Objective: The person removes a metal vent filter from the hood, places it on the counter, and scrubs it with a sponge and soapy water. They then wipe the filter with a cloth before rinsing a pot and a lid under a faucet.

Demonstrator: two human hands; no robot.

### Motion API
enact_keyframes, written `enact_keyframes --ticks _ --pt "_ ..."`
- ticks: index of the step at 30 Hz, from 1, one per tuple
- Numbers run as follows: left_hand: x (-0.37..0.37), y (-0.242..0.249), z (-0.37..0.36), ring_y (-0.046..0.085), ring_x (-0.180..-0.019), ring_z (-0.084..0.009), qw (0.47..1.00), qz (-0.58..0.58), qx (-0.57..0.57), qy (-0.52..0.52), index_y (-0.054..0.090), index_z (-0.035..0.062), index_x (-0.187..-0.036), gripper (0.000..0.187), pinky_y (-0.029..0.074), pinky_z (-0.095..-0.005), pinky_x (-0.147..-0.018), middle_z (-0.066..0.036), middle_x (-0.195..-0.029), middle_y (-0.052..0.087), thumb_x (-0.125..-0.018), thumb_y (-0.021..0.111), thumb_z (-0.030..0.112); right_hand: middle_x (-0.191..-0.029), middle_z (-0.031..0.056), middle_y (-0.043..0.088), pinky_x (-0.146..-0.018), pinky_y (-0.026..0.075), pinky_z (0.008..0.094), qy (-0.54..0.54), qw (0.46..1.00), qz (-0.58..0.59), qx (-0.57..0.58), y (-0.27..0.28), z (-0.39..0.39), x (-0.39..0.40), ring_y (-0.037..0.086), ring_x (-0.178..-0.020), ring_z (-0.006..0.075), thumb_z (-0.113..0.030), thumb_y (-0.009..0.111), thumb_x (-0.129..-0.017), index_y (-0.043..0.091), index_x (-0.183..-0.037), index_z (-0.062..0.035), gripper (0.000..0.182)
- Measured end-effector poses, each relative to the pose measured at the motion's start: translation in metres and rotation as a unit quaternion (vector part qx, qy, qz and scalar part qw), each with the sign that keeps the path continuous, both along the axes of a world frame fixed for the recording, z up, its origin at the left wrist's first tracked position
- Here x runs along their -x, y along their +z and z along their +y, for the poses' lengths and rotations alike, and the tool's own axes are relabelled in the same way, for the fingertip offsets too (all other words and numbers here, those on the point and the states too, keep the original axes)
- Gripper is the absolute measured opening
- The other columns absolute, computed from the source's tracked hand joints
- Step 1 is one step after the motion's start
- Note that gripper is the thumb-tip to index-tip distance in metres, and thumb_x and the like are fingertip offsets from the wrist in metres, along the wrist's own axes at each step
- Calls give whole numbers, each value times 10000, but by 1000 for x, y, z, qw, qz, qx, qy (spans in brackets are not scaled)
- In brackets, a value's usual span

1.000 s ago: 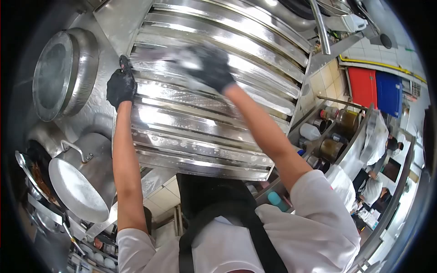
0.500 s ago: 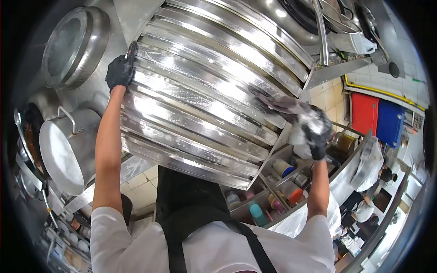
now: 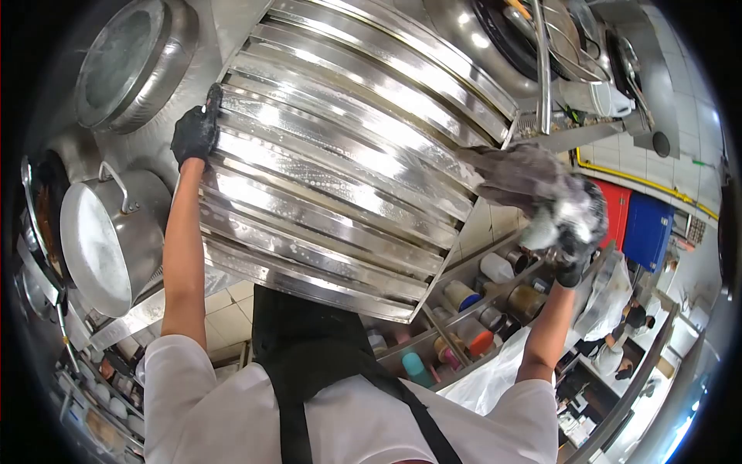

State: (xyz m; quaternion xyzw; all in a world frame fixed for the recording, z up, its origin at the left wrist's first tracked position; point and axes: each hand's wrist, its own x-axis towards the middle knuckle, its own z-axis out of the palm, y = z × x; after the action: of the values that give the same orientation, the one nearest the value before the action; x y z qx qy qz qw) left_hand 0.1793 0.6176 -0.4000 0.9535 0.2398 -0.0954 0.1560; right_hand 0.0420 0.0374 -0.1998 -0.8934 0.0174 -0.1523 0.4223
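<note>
A large metal baffle filter (image 3: 332, 162) with slanted slats fills the middle of the view, wet and spotted with suds. My left hand (image 3: 195, 135), in a black glove, grips its left edge, with the thumb side along the rim. My right hand (image 3: 578, 224), also gloved and covered in foam, is closed round a soaked grey cloth (image 3: 522, 178). The cloth's loose end trails over the filter's right edge, while the hand itself is out past that edge.
At left stand a big aluminium pot (image 3: 97, 247) and a wide round pan (image 3: 124, 66). A divided bin (image 3: 464, 309) with jars and bottles lies below right. Red (image 3: 614, 213) and blue (image 3: 648, 230) boxes stand at right. Other people (image 3: 614, 352) are farther off.
My right hand has moved right, off the slats, taking the cloth with it. My left hand keeps its hold, and the filter appears slightly farther left in view.
</note>
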Motion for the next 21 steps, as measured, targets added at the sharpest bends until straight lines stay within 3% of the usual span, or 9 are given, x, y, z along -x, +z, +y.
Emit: enact_keyframes --ticks 1,2,4,7,9,13,16,18,21 --pt "-2 -8 6 607 -1061 -429 1000 10 -1 -7 698 58 -1022 755 459 -510 -915 -237 -1098 659 -937 283 683 -1223 134 626 -998 433 347 70 992 61 90 4 21 -15 583 -1124 223 -215 725 -742 556 -1269 33 606" --pt "-3 -18 13 614 -1041 -433 1000 6 4 -11 699 57 -1002 722 466 -504 -903 -238 -1073 664 -951 293 651 -1231 129 625 -1008 429 344 105 990 96 23 -12 40 -31 585 -1131 225 -262 790 -733 552 -1297 15 671" --pt "-3 -24 13 626 -1020 -417 1000 16 15 -3 700 69 -990 667 478 -500 -876 -229 -1052 671 -953 331 623 -1306 126 588 -1054 396 365 99 977 171 82 -103 2 -42 527 -1233 235 -283 838 -714 522 -1349 -27 754" --pt "-3 -5 3 650 -941 -414 998 22 31 40 699 95 -964 611 497 -509 -818 -209 -960 692 -918 407 629 -1404 97 508 -1129 312 413 180 905 95 375 -187 11 -61 388 -1360 267 -348 754 -784 531 -1342 -68 663" --pt "-3 -9 5 659 -890 -419 998 22 16 52 691 104 -934 566 507 -518 -779 -203 -894 694 -895 457 617 -1413 96 502 -1137 290 462 139 881 100 441 -218 42 -77 390 -1364 296 -378 712 -804 532 -1344 -95 635" --pt "-5 -18 7 665 -834 -411 999 8 -2 35 670 101 -906 490 518 -507 -739 -198 -825 687 -894 507 563 -1324 140 568 -1102 321 477 222 911 53 343 -203 157 -137 461 -1300 329 -302 746 -749 564 -1309 -118 617" --pt "-5 -15 6 663 -819 -416 999 -15 16 37 667 97 -895 495 516 -510 -733 -203 -808 684 -900 497 562 -1402 123 509 -1135 249 530 272 905 99 313 -222 260 -198 401 -1351 322 -478 713 -769 490 -1393 -124 751" --pt "-5 -17 7 662 -822 -420 999 -18 13 36 666 93 -892 498 515 -514 -738 -207 -808 683 -902 494 560 -1362 141 521 -1114 296 512 283 879 -132 359 -253 336 -243 420 -1316 376 -500 697 -777 443 -1431 -174 774" --pt "-6 -7 14 651 -955 -432 998 44 29 17 677 57 -1036 599 501 -517 -841 -255 -972 683 -933 418 587 -1370 130 525 -1110 310 489 257 905 18 339 -223 441 -279 421 -1318 385 -488 629 -833 450 -1430 -207 683"
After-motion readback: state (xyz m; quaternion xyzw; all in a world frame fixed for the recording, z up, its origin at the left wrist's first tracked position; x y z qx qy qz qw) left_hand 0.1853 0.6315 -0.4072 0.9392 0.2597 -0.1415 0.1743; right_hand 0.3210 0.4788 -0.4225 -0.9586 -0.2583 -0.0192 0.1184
